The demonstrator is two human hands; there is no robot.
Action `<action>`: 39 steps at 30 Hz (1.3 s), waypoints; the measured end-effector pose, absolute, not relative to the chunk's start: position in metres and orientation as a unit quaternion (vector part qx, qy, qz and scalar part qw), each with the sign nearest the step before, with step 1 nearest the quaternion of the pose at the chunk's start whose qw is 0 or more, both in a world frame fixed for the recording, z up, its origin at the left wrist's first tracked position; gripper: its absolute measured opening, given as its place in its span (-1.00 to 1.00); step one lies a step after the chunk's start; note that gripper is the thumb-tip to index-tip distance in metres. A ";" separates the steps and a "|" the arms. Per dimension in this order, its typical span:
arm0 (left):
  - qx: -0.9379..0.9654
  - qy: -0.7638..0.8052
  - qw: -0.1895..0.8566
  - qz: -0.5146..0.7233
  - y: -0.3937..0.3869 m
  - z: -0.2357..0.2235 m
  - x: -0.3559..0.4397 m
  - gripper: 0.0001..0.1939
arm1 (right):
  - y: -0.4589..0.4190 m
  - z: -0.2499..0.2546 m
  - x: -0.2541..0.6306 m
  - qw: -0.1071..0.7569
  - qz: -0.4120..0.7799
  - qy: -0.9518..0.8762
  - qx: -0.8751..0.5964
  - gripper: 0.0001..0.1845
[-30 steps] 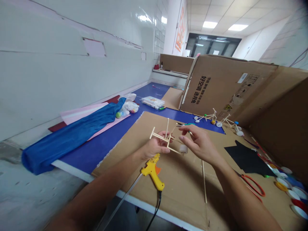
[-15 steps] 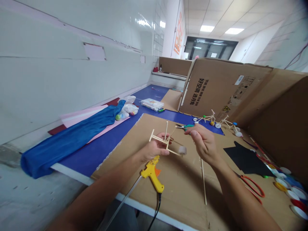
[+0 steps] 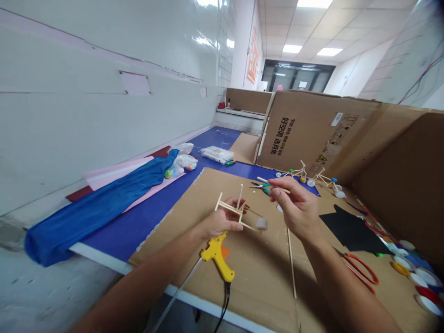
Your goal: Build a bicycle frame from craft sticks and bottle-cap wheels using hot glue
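My left hand (image 3: 224,222) is closed on a small frame of thin wooden sticks (image 3: 230,207), with two sticks rising from it and a pale round cap (image 3: 261,224) at its right end. Between the thumb and fingers of my right hand (image 3: 294,203) a short wooden stick (image 3: 262,179) is pinched, above and to the right of the frame. Pliers with teal handles (image 3: 265,188) lie on the cardboard behind the frame. Just below my left hand rests a yellow glue gun (image 3: 218,256), a clear glue stick (image 3: 176,293) jutting from its back.
A long stick (image 3: 291,263), red-handled scissors (image 3: 362,270), black sheet (image 3: 354,231) and bottle caps (image 3: 418,277) lie on the right. Stick models with cap wheels (image 3: 321,175) stand before a big cardboard box (image 3: 305,134). Blue cloth (image 3: 104,203) lies along the left.
A short stick now shows plainly in my right hand, turned nearly level; the frame's two upright sticks stand farther from that hand. The whole view has tilted up slightly.
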State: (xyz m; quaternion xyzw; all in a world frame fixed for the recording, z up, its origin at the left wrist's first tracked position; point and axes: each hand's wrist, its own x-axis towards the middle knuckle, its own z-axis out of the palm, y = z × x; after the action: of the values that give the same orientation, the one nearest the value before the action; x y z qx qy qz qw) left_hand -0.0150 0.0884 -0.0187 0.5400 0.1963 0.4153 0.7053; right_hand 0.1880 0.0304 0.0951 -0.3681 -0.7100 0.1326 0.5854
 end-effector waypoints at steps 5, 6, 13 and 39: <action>0.551 0.179 0.700 0.419 0.089 -0.022 -0.013 -0.23 | 0.032 0.097 0.183 0.560 0.136 -0.740 -0.348 -0.81; 0.552 0.177 0.700 0.418 0.089 -0.022 -0.012 -0.23 | 0.033 0.097 0.182 0.559 0.131 -0.744 -0.342 -0.81; 0.553 0.172 0.703 0.412 0.088 -0.019 -0.013 -0.27 | 0.039 0.099 0.176 0.561 0.120 -0.754 -0.320 -0.82; 0.537 0.155 0.719 0.414 0.091 -0.024 -0.012 -0.29 | 0.040 0.097 0.176 0.552 0.127 -0.755 -0.331 -0.82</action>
State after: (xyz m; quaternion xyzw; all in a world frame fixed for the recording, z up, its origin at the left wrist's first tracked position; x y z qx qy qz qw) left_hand -0.0119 0.0909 -0.0244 0.5365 0.1549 0.4137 0.7190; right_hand 0.1761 0.0403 0.0973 -0.3309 -0.7550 0.1271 0.5516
